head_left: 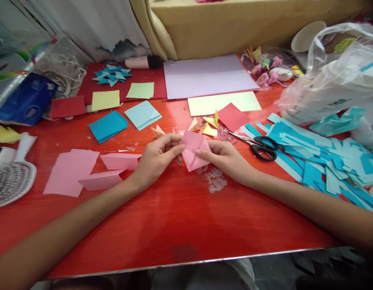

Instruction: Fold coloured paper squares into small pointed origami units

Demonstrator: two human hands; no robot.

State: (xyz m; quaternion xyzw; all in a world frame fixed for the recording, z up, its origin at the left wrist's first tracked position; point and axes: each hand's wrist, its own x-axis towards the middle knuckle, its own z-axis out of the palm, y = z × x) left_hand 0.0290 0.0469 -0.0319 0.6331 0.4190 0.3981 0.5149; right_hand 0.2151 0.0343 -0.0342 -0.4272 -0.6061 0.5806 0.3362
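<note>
Both hands hold one folded pink paper (194,152) just above the red table (174,217), near its middle. My left hand (157,157) pinches the paper's left edge with thumb and fingers. My right hand (225,157) grips its right side, thumb on top. The paper shows diagonal creases and a pointed lower corner. Small folded yellow and peach pieces (209,124) lie just behind it, and black-handled scissors (260,146) lie to the right of my right hand.
Pink sheets (71,171) lie at left, blue square stacks (108,125) behind them. Cut blue strips (319,161) cover the right side beside a plastic bag (331,76). A lilac sheet (204,75), a yellow sheet (228,102) and a hairbrush (11,177) are also there.
</note>
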